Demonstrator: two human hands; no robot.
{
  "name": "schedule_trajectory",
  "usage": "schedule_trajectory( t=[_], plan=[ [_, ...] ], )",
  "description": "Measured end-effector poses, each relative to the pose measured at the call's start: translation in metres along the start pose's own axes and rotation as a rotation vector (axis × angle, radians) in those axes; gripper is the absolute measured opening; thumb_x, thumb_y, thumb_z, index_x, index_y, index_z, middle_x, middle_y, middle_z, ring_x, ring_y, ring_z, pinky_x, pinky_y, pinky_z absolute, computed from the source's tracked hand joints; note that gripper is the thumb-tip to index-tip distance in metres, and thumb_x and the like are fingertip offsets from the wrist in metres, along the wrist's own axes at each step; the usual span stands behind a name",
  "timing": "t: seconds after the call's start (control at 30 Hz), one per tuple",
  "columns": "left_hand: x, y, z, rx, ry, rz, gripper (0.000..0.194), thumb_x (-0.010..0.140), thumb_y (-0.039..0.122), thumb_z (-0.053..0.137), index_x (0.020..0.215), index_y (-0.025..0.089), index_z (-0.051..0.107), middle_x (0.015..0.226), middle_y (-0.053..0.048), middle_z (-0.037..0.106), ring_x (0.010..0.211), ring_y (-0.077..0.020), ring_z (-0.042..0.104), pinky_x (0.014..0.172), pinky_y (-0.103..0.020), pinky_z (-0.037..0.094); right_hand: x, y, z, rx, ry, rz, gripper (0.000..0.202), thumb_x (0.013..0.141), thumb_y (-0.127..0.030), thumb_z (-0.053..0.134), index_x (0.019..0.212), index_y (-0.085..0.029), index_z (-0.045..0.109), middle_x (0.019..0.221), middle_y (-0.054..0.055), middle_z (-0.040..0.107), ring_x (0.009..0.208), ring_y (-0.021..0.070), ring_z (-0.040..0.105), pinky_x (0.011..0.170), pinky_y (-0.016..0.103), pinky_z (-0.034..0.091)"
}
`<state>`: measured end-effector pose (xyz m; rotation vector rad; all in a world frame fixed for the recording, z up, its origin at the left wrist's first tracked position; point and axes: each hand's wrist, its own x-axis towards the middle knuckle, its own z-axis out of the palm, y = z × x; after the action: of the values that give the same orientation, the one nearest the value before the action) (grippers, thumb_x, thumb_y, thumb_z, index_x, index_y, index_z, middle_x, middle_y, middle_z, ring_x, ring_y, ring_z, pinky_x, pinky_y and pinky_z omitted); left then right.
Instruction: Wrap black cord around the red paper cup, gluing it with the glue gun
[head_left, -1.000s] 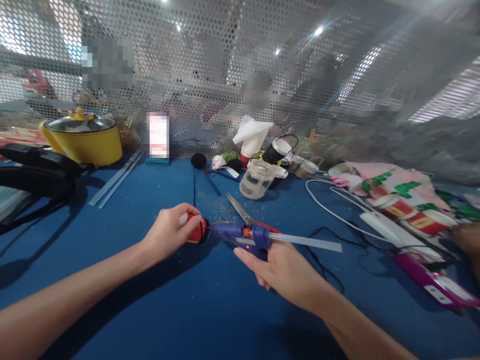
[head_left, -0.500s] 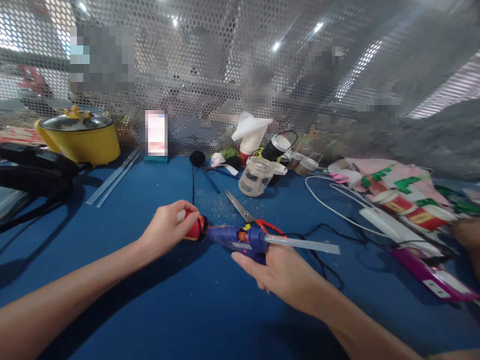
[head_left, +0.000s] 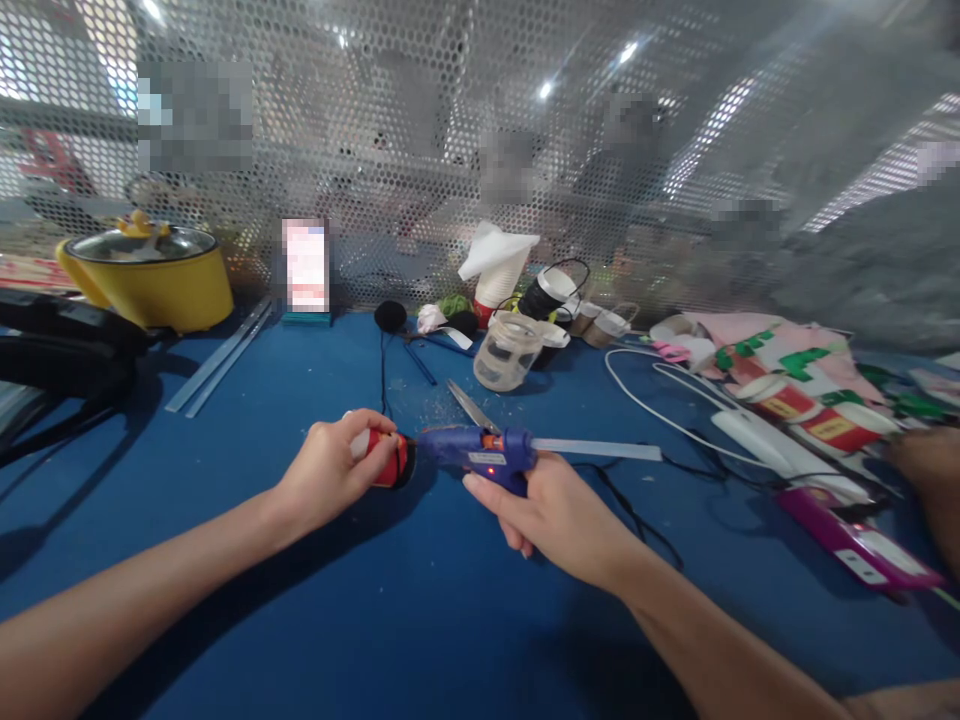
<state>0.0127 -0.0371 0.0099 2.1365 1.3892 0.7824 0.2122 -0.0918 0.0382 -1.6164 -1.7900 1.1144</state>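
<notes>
My left hand (head_left: 330, 468) is closed around a small red paper cup (head_left: 388, 462) lying on its side, its dark-wrapped end turned to the right. A black yarn strand (head_left: 383, 375) runs from that cup back to a black yarn ball (head_left: 390, 317). In my right hand (head_left: 555, 510) is a blue hot glue gun (head_left: 465, 449), its small light glowing red. The gun's nozzle points left, right by the cup's dark end; whether they touch I cannot tell. A clear glue stick (head_left: 600, 449) sticks out of its back. Scissors (head_left: 470, 405) lie behind the gun, their handles hidden.
A clear plastic cup (head_left: 508, 352) stands behind the scissors. At left are a yellow pot (head_left: 150, 285), spare glue sticks (head_left: 217, 365) and a black object (head_left: 67, 350). A phone (head_left: 306, 265) stands at the back. Cables, a purple power strip (head_left: 855, 545) and another person's hand (head_left: 926, 470) are at right.
The glue gun has tipped so its rear end and stick sit higher, now covering the scissors' red handles. My left hand keeps its hold on the cup. The whole view has shifted slightly.
</notes>
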Motion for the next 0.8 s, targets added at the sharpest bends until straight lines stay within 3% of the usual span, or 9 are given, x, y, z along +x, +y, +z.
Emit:
schedule_trajectory(
  t=[0.47,0.8],
  plan=[
    [-0.004,-0.005,0.003,0.018,0.028,0.131,0.02,0.077,0.03,0.046,0.085,0.016,0.059,0.068,-0.002,0.065,0.055,-0.0113,0.057,0.053,-0.021,0.041,0.013,0.0,-0.001,-0.021,-0.026,-0.04,0.025,0.078,-0.037,0.044,0.064,-0.017,0.046,0.037,-0.006,0.043,0.031,0.0066,0.043,0.035,0.016,0.038],
    [-0.002,-0.004,0.001,-0.02,0.013,0.098,0.021,0.078,0.031,0.045,0.084,0.016,0.059,0.069,-0.002,0.065,0.056,-0.012,0.057,0.054,-0.022,0.042,0.001,-0.003,-0.003,0.009,-0.034,0.009,0.02,0.077,-0.037,0.046,0.07,-0.018,0.047,0.037,-0.007,0.042,0.032,0.0082,0.043,0.035,0.018,0.04]
  ],
)
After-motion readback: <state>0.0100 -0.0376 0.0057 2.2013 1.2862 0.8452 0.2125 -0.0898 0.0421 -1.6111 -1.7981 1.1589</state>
